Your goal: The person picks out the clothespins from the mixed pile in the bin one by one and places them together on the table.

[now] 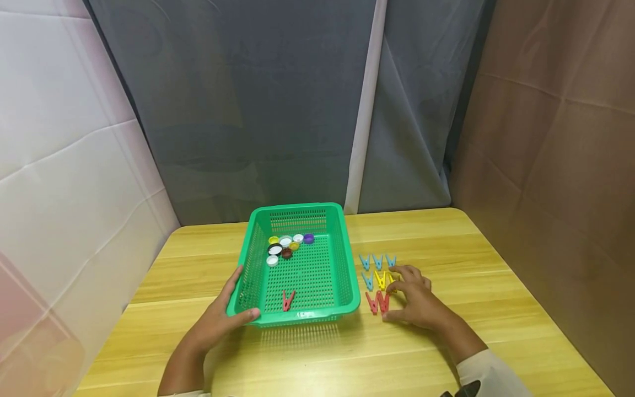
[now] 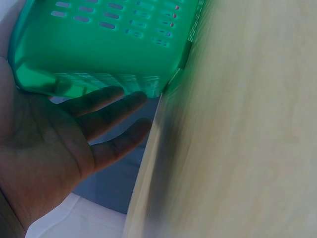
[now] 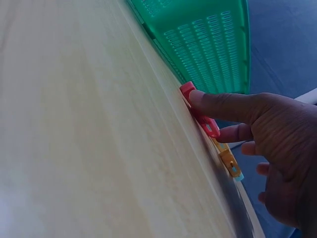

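A green plastic basket [image 1: 349,286] sits on the table, with one red clothespin [image 1: 288,301] lying near its front wall. My left hand [image 1: 215,320] holds the basket's front left corner, thumb over the rim and the other fingers along the outside. To the right of the basket, my right hand [image 1: 416,298] pinches a red clothespin [image 3: 208,126] between thumb and index finger. Beside it lies another red clothespin [image 1: 371,303]. Just beyond are two yellow clothespins [image 1: 380,280], one partly hidden by the fingers, and several blue clothespins [image 1: 378,261].
Several bottle caps, among them a purple cap [image 1: 308,239] and a brown cap [image 1: 286,253], lie in the basket's far left part. The wooden table [image 1: 446,242] ends at a grey curtain [image 1: 278,110] behind, with a white cloth [image 1: 74,138] left and a brown cloth [image 1: 555,138] right.
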Motion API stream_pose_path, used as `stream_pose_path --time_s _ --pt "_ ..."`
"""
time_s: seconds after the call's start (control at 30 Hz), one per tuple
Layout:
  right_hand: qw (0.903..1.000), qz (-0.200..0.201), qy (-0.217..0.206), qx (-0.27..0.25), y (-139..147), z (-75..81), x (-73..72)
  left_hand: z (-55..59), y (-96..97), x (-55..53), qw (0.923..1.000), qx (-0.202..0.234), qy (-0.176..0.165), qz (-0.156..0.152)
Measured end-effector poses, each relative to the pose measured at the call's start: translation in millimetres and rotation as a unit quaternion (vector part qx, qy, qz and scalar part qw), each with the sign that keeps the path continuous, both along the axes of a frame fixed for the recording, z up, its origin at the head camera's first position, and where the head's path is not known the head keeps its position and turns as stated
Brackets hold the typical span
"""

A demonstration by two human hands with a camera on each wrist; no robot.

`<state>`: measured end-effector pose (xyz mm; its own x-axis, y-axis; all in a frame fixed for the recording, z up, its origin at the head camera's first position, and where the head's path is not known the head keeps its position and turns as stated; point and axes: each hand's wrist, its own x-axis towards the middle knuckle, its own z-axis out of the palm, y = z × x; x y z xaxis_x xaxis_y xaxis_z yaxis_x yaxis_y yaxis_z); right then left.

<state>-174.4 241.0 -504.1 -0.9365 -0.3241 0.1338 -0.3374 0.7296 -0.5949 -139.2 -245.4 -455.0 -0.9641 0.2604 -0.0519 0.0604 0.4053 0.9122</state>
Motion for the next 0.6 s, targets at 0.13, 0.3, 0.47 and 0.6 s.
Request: stream_pose_path --time_s 0.13,0.3,0.47,0.6 --pt "1.0000 -0.003 -0.002 0.003 -0.2 1.2 0.1 0.6 0.3 0.2 1.0000 -0.002 -0.003 0.002" --pt "0.9998 -0.012 0.008 0.012 -0.1 2.4 -0.3 1.6 0.7 0.6 0.9999 -0.003 -0.010 0.004" --pt "0.9996 -0.015 0.016 0.019 0.5 2.7 -0.7 1.8 0.5 0.7 0.9999 -0.007 -0.012 0.004" --pt "0.9995 -0.016 0.018 0.020 0.6 2.1 -0.4 0.9 0.0 0.2 0.9999 -0.007 -0.010 0.003"
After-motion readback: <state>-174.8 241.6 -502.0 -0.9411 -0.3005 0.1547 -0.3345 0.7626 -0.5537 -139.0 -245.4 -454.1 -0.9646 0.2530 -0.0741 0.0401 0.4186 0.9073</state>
